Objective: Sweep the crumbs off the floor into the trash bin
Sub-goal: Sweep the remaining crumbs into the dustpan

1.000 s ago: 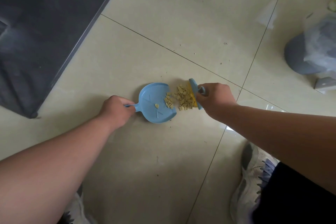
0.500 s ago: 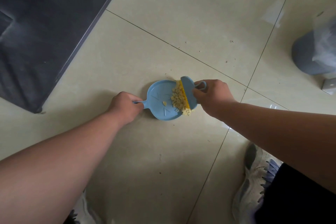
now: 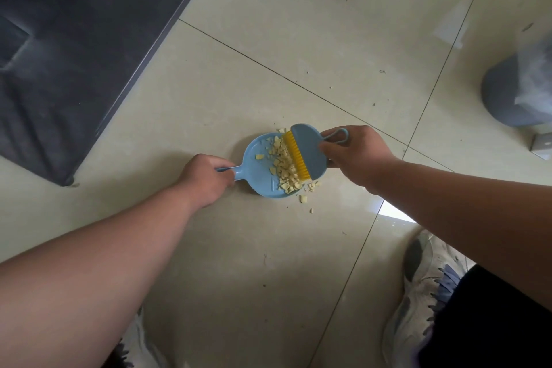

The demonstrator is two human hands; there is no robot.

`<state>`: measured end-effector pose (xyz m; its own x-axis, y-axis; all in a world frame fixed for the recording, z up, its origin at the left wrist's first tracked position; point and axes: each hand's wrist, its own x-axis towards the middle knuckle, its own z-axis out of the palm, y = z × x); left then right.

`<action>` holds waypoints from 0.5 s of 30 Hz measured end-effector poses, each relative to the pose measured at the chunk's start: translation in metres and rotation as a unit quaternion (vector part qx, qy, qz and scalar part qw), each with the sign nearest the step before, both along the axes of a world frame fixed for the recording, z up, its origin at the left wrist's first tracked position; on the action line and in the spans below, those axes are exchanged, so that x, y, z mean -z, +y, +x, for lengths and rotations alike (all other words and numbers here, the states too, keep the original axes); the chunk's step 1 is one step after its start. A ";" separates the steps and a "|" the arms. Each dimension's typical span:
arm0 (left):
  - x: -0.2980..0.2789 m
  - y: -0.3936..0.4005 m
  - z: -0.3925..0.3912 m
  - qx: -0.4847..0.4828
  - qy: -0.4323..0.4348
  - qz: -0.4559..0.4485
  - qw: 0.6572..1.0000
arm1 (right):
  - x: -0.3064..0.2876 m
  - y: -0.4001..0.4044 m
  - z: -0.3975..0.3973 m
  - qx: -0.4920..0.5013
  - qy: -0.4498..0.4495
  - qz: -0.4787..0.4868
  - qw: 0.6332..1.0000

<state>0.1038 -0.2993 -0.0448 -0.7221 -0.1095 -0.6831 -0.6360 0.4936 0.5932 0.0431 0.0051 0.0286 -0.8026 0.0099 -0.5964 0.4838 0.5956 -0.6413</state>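
The dustpan (image 3: 263,172) is being steadied by the left hand (image 3: 203,178), fingers curled round its handle, while crumbs (image 3: 285,166) are being pushed in by the brush (image 3: 304,152), gripped in the right hand (image 3: 355,155).

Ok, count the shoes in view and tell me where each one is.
2. One shoe at lower right beside the dark shorts; the other shoe at the bottom edge, mostly hidden under the left forearm.
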 end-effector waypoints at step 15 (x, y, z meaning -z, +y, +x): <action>-0.003 -0.062 0.020 -0.113 -0.020 0.020 0.993 | -0.013 -0.003 -0.065 -0.149 0.151 0.127 0.969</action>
<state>0.1242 -0.3614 -0.0420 -0.6545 -0.2389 -0.7174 -0.7513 0.3120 0.5816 -0.0220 0.0024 0.0416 -0.9300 -0.1333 -0.3425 0.0796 0.8367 -0.5419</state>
